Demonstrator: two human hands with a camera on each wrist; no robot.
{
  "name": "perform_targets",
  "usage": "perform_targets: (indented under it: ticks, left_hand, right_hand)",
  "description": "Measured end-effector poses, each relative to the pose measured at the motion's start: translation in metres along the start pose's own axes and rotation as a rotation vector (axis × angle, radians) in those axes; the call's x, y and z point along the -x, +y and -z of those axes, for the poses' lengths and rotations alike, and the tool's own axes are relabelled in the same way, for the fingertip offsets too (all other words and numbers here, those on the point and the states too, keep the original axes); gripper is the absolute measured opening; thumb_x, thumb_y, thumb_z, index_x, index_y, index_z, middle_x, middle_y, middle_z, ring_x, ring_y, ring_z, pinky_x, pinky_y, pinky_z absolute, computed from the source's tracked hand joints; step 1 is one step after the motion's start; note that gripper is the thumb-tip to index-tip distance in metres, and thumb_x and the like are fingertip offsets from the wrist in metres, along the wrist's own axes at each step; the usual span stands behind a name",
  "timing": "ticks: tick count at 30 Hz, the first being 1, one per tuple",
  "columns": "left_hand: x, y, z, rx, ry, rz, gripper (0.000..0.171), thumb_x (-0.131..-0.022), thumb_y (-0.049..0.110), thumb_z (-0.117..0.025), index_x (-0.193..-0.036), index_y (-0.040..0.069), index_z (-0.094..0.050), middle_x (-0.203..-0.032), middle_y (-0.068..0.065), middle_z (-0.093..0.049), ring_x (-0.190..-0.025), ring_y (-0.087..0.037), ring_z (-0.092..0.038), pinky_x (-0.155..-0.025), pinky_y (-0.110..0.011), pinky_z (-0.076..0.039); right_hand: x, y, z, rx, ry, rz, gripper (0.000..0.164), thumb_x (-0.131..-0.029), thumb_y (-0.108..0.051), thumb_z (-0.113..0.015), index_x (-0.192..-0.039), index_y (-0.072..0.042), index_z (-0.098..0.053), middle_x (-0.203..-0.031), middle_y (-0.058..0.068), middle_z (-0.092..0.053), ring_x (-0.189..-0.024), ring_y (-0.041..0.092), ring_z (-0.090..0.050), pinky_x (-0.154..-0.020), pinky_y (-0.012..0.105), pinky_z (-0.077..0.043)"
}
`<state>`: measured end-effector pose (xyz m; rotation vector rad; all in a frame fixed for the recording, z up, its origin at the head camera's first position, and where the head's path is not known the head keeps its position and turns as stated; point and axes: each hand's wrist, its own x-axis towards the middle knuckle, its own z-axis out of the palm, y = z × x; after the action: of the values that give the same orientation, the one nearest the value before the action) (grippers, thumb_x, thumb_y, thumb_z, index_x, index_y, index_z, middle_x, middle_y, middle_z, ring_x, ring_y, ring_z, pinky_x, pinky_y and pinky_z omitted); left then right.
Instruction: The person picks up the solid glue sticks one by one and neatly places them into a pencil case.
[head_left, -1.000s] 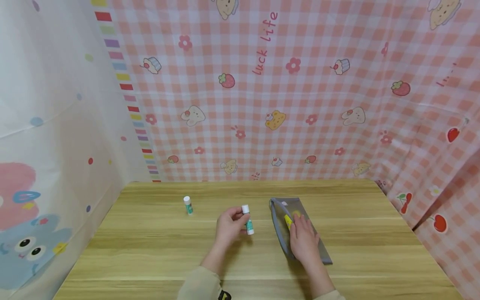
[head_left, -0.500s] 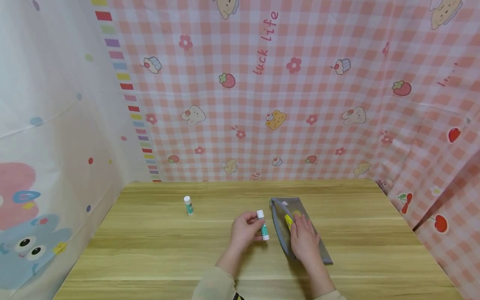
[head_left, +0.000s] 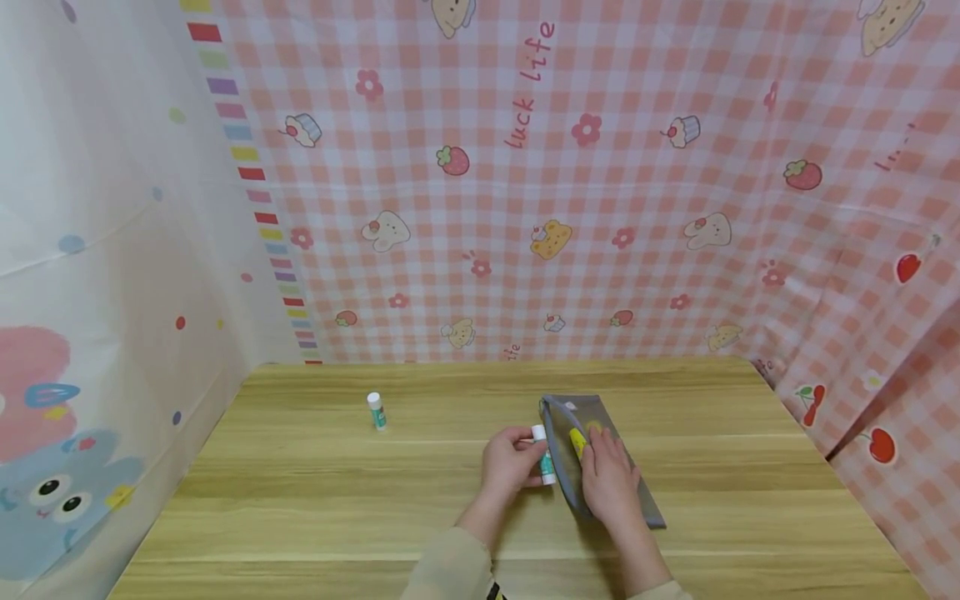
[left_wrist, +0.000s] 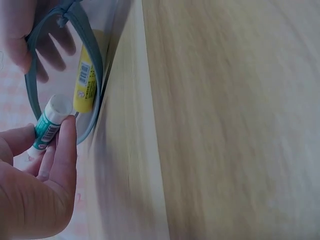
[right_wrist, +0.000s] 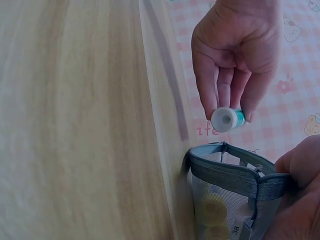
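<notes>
Between thumb and fingers, my left hand [head_left: 508,462] pinches a white and teal glue stick [head_left: 543,457] just left of the pouch's mouth. The grey mesh zip pouch [head_left: 588,407] lies on the table with its zipped edge [right_wrist: 225,180] spread apart, facing the left hand. My right hand [head_left: 609,482] grips the pouch's upper side near the mouth, its fingers partly seen through the mesh in the left wrist view. Inside the pouch is a yellow tube [left_wrist: 86,80]; the right wrist view shows two yellow round ends [right_wrist: 214,211] through the mesh.
A second white and teal glue stick [head_left: 377,412] stands on the wooden table [head_left: 300,500], left of the hands. A pink checked cloth [head_left: 480,192] hangs behind the table's back edge, and a white printed curtain [head_left: 135,250] is at the left.
My left hand has carried the glue stick rightward, up to the mouth of the pouch. The right hand and the pouch have stayed in place.
</notes>
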<state>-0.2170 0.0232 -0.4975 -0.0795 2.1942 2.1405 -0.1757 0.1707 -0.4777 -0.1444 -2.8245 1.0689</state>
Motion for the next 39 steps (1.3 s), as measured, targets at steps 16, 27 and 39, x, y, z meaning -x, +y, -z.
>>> perform_targets:
  ticks: [16,27,39]
  left_hand:
    - [-0.006,-0.004,-0.022,-0.018,0.061,0.048,0.023,-0.084,0.003,-0.073,-0.105,-0.004,-0.068,-0.081,-0.007,-0.065,-0.06,-0.015,-0.064,-0.051,-0.033,-0.06]
    - [-0.007,-0.008,-0.033,-0.141,0.106,0.041,0.017,-0.083,0.006,-0.075,-0.097,-0.001,-0.069,-0.078,-0.002,-0.069,-0.054,-0.015,-0.065,-0.044,-0.028,-0.056]
    - [-0.003,-0.008,-0.034,-0.184,0.108,0.028,0.018,-0.082,0.008,-0.077,-0.094,-0.001,-0.067,-0.075,0.0,-0.068,-0.052,-0.014,-0.064,-0.042,-0.027,-0.055]
  right_hand:
    - [-0.001,0.003,0.001,-0.001,0.018,0.01,0.047,-0.105,-0.015,-0.035,-0.144,0.01,-0.039,-0.149,0.035,-0.03,-0.138,0.055,-0.023,-0.103,0.082,-0.013]
    - [-0.001,0.002,0.002,-0.003,0.026,0.022,0.045,-0.106,-0.014,-0.036,-0.143,0.011,-0.04,-0.148,0.036,-0.032,-0.137,0.056,-0.024,-0.101,0.082,-0.016]
    - [0.0,0.003,0.002,-0.006,0.041,0.043,0.044,-0.106,-0.013,-0.036,-0.142,0.011,-0.041,-0.147,0.037,-0.033,-0.137,0.056,-0.026,-0.101,0.082,-0.017]
